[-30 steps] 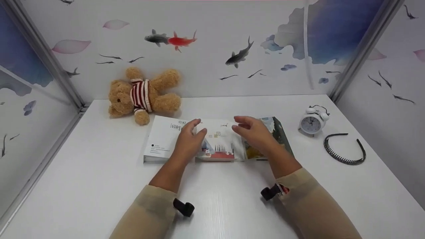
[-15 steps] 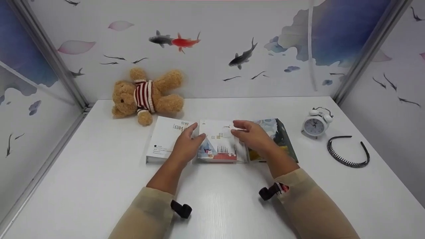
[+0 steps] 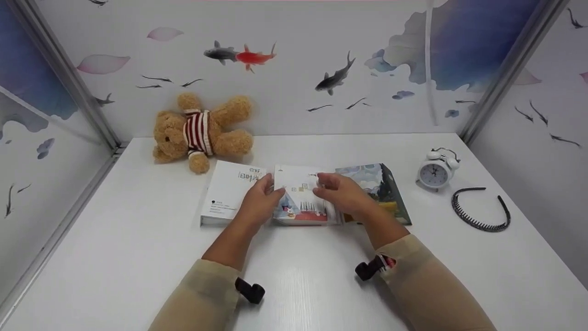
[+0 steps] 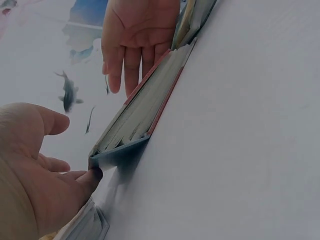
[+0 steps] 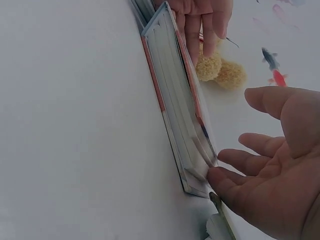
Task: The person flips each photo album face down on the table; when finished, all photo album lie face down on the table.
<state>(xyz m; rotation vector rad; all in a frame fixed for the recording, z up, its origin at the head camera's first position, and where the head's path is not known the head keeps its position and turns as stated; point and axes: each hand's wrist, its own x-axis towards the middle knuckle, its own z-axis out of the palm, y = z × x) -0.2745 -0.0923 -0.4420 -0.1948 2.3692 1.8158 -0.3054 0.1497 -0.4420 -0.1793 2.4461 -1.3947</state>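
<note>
While laid flat on the white table (image 3: 138,257) between a white book (image 3: 228,192) on its left and a dark-covered book (image 3: 383,186) on its right, middle book (image 3: 301,197) flanked by both hands. Left hand (image 3: 259,202) set against its left edge, fingers relaxed and straight, thumb apart from them. Right hand (image 3: 342,195) spread over its right half, fingers loose, one fingertip (image 5: 220,177) touching the near corner in the right wrist view. Neither hand closed round anything (pages and red-edged cover plain to see from both wrist views). Three books lined side by side, edges touching or nearly so. Lying at the back left by the wall, a teddy bear (image 3: 200,131) in a striped jumper. Standing off to the right, a white alarm clock (image 3: 434,172), and just beyond it a black headband (image 3: 480,207).
</note>
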